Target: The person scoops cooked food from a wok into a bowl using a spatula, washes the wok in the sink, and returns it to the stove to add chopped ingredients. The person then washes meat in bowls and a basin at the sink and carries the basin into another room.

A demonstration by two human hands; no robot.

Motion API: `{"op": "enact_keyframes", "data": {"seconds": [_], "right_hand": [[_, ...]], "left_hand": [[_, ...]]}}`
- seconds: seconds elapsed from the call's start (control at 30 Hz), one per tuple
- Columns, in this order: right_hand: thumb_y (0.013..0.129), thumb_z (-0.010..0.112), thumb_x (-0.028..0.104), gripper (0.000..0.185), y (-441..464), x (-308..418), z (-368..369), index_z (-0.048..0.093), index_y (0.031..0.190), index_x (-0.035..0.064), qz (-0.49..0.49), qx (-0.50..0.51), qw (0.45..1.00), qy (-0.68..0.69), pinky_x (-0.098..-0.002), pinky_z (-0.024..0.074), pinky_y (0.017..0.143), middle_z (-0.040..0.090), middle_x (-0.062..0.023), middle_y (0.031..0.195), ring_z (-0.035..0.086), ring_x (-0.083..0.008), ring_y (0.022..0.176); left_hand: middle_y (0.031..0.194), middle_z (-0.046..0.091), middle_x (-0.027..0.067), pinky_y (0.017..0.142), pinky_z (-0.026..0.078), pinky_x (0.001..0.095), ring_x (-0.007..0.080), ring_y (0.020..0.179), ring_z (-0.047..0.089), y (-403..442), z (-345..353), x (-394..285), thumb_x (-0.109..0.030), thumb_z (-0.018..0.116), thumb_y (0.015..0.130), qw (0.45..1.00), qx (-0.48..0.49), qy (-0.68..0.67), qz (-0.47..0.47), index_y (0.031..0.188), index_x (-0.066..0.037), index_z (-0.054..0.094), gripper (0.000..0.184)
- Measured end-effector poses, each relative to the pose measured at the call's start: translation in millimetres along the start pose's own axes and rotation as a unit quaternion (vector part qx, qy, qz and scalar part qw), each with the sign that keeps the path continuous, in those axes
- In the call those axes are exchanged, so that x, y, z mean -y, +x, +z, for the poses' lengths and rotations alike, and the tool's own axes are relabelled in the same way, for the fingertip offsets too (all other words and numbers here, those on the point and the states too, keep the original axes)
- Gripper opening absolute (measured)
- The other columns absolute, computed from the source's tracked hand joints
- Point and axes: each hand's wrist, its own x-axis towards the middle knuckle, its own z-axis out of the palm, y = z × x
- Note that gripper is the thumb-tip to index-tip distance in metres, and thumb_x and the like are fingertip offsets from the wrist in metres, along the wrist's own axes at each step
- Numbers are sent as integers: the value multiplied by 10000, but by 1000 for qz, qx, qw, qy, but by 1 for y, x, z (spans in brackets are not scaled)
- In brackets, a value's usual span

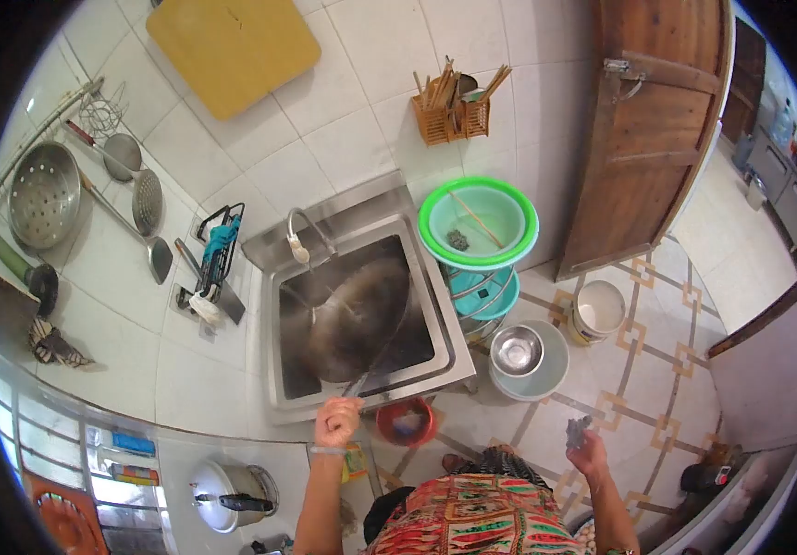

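Observation:
My left hand [337,421] is closed around the handle of a dark wok [361,319], which lies tilted inside the steel sink [458,356]. Water runs from the curved faucet [297,242] toward the wok. Away from the sink, on the right, my right hand [587,453] grips a grey scouring pad [578,431], holding it above the tiled floor.
Green and teal basins [526,227] stand on a rack right of the sink. On the floor are a pale basin [551,375] with a steel bowl [516,351], a bucket [600,310] and a red basin [407,422]. A pressure cooker [217,498] sits at lower left.

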Motion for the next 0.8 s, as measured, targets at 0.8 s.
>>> {"op": "enact_keyframes", "data": {"seconds": [0.8], "right_hand": [[748,577,-24,264,19,-35,220,451,923,127,-94,163,902,-388,-226,253,404,416,31,609,348,-62,463]], "left_hand": [[535,402,-15,350,222,214,65,416,403,-62,19,-8,-50,408,805,996,-64,52,-34,716,-70,359,103]]}}
